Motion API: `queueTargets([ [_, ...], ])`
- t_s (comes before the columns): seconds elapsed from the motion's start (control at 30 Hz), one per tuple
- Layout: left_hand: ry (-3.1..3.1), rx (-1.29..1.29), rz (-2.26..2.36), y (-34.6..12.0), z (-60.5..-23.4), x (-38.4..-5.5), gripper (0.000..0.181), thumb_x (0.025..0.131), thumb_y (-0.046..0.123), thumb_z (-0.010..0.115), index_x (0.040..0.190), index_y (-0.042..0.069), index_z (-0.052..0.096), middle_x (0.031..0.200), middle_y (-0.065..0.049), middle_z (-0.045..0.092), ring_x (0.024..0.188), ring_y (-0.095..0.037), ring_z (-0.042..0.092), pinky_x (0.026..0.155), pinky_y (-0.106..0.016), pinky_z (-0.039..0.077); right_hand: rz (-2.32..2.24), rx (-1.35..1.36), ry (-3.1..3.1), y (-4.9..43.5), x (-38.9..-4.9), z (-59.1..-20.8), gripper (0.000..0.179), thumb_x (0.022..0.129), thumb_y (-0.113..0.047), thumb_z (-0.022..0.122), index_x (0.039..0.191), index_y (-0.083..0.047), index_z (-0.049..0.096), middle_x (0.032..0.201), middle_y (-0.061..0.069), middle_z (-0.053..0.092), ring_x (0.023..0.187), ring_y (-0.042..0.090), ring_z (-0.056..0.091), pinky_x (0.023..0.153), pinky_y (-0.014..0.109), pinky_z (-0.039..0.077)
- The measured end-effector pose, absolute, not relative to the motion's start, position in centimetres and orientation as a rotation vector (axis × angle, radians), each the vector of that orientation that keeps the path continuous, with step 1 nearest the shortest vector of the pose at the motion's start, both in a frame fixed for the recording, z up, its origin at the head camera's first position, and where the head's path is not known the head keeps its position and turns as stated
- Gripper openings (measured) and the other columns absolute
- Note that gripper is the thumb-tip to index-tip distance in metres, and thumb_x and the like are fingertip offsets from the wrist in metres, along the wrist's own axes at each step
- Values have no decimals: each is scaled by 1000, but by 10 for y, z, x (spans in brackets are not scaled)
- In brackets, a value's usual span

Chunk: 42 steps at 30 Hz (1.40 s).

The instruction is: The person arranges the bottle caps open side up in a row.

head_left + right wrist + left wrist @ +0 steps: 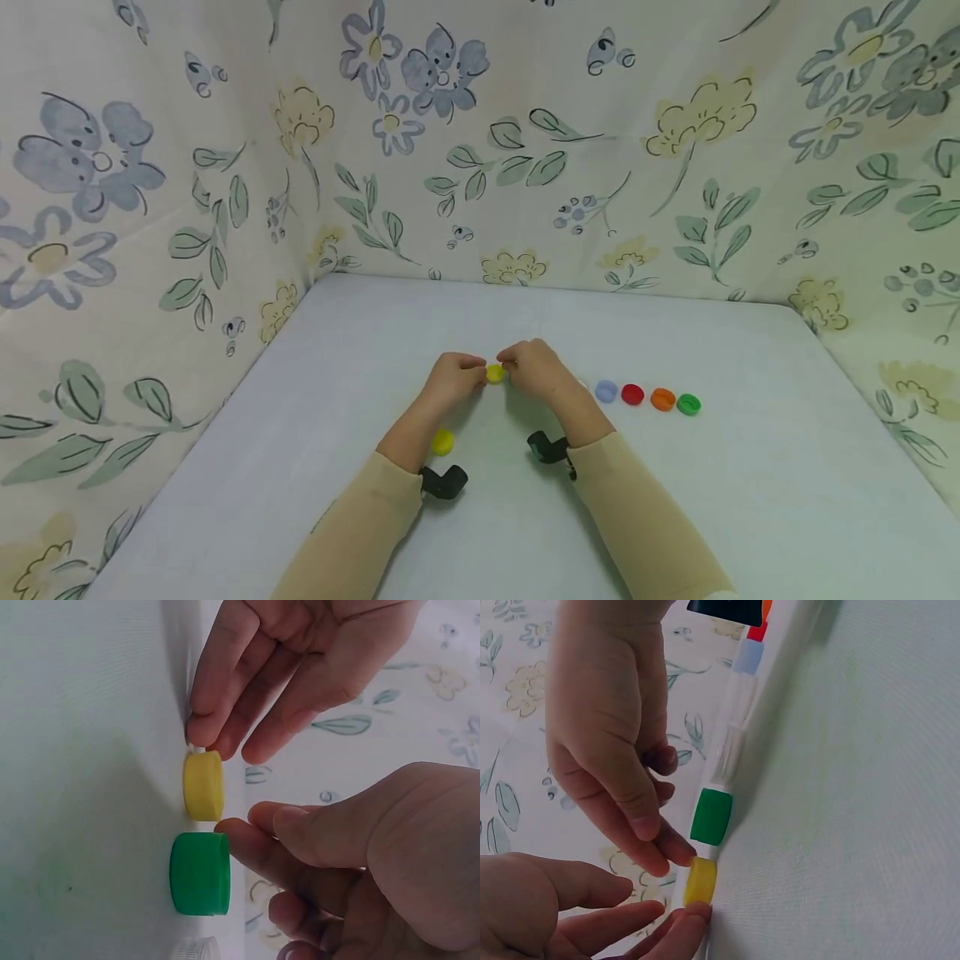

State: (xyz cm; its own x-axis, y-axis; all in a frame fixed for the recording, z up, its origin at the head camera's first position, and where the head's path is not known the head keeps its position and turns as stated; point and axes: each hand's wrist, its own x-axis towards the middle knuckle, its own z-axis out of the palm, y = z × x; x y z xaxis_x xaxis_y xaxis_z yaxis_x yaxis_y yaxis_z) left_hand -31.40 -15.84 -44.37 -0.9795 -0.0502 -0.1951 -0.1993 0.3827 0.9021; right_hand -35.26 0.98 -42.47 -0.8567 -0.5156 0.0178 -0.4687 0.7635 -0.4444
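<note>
A yellow bottle cap (495, 373) lies on the white table between both hands. My left hand (455, 379) touches its left side with extended fingertips. From the other side, the fingertips of my right hand (534, 368) are right at the cap's edge, the fingers loosely bent. Beside the yellow cap stands a green cap (200, 874), hidden under the right hand in the head view. Clear caps (726, 755) continue the line past it. Another yellow cap (442, 442) lies close by the left wrist.
To the right the row goes on with a light blue cap (606, 391), a red cap (632, 394), an orange cap (663, 399) and a green cap at the end. Floral cloth (487, 208) hangs behind and beside the table (787, 467).
</note>
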Motion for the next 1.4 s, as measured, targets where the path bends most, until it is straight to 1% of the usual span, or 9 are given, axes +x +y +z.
queueTargets([
  [0.33,2579,-216,1580,-170,-435,-300,33,99,15,60,126,-2,70,106,-11,74,98,-22,65,93,-39,53,-722,-823,2827,3,-347,-427,26,101,-5,61,124,0,72,122,14,71,115,30,64,99,43,50],
  [0.47,2584,-169,1632,-190,-429,-289,34,102,16,59,130,-2,67,117,-14,72,105,-24,67,97,-40,53,-901,-833,2794,-2,-335,-429,28,100,-7,63,127,-3,71,117,11,72,106,26,66,93,41,53],
  [0.6,2521,-144,1722,-220,-426,-271,30,101,12,64,128,-1,69,123,-13,71,110,-24,68,101,-42,51,-1140,-832,2636,-10,-319,-429,30,98,-9,67,128,-5,69,113,6,71,99,20,67,84,35,55],
  [0.73,2494,-157,1687,-244,-435,-252,26,96,11,72,121,6,75,116,-6,75,111,-19,67,103,-43,48,-1254,-767,2453,-16,-305,-427,32,96,-11,72,127,-5,67,115,7,70,99,19,67,83,33,56],
  [0.8,2480,-136,1662,-250,-442,-245,25,94,11,75,118,7,76,112,-3,76,110,-17,67,101,-41,49,-1254,-727,2392,-18,-299,-426,33,93,-9,76,124,-4,67,114,9,69,98,20,68,83,34,56],
  [0.9,2463,-60,1649,-255,-452,-236,27,91,9,78,117,4,76,110,-5,76,107,-19,68,96,-38,52,-1197,-691,2347,-21,-292,-429,32,88,-7,81,116,-4,68,108,7,68,93,19,65,82,33,56],
  [1.03,2459,71,1634,-251,-460,-227,29,90,6,78,118,-1,74,111,-10,75,102,-22,70,89,-35,56,-1106,-715,2350,-28,-281,-438,28,82,-5,85,104,-6,67,96,2,65,86,18,61,81,32,54],
  [1.17,2512,167,1594,-242,-465,-221,28,88,-1,76,116,-1,75,108,-10,75,97,-20,70,82,-31,57,-1075,-760,2407,-37,-270,-445,27,78,-2,87,95,-8,66,86,0,64,81,17,59,79,32,54],
  [1.4,2570,157,1601,-237,-465,-213,28,85,-9,75,112,-2,76,104,-9,75,94,-21,70,82,-32,58,-1081,-725,2474,-44,-260,-445,26,76,-3,90,89,-9,68,83,-2,65,78,17,59,77,31,55],
])
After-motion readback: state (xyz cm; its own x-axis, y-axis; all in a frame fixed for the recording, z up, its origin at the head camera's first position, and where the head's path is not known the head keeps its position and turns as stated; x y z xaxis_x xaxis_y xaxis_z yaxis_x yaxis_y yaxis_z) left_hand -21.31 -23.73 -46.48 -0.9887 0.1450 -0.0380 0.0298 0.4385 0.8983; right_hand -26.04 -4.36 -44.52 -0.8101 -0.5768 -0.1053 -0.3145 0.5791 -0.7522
